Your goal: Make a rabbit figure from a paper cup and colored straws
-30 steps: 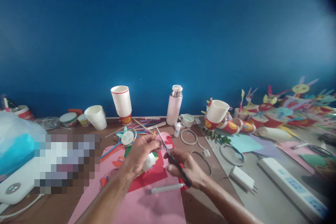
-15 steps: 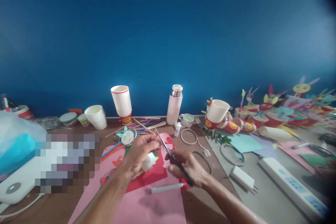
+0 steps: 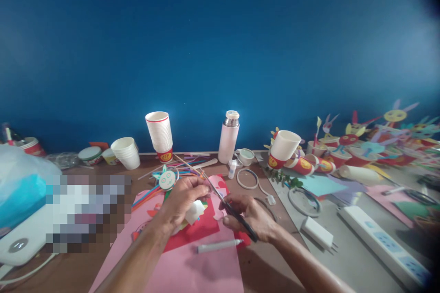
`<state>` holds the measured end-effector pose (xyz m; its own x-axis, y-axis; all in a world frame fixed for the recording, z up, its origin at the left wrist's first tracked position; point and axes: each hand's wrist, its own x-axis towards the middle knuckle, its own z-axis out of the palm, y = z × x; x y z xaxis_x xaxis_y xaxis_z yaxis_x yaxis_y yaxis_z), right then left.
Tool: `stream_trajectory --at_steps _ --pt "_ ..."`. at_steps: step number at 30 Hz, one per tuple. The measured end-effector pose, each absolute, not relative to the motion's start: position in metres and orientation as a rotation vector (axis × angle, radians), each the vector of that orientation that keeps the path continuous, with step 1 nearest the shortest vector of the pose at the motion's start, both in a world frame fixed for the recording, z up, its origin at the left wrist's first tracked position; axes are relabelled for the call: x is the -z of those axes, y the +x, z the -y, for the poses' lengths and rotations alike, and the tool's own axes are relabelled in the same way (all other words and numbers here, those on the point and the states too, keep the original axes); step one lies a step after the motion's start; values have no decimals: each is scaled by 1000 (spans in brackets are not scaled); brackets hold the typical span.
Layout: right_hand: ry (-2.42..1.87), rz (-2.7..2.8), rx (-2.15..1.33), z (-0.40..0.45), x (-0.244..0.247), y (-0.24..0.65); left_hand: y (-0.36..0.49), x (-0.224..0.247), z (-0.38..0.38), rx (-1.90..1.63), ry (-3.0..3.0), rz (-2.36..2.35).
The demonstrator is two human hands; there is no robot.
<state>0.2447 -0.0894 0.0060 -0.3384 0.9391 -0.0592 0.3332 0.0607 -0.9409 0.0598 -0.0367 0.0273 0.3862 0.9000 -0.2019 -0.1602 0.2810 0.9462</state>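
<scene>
The right hand [image 3: 250, 217] holds the black-handled scissors [image 3: 240, 222] with its fingers curled around the handles. The long blades point up and to the left, and their tips reach just past the left hand's fingertips. The left hand [image 3: 185, 198] has its thumb and finger pinched close together on a small pink piece [image 3: 207, 183], which is mostly hidden, so I cannot tell its shape. The scissors and the pink piece are up over a big pink paper sheet [image 3: 202, 274] on the brown table [image 3: 275, 265]. Red paper [image 3: 192, 238] lies on the pink sheet, and a gray marker [image 3: 218, 246] lies near its front edge. A white piece [image 3: 195, 211] is just beside the left wrist. Behind the left hand is a paper bunny face [image 3: 167, 180], close to some colored sticks [image 3: 150, 196]. Farther back stand a tall stack of paper cups [image 3: 159, 132] and a pink bottle [image 3: 228, 145]. A white power strip [image 3: 381, 240] lies off to the right, well apart from the hands.
</scene>
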Motion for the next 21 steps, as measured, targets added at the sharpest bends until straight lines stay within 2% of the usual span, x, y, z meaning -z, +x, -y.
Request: stream_trajectory --at_steps 21 --pt "-1321 1772 -1343 87 -11 254 62 -28 39 -847 1043 -916"
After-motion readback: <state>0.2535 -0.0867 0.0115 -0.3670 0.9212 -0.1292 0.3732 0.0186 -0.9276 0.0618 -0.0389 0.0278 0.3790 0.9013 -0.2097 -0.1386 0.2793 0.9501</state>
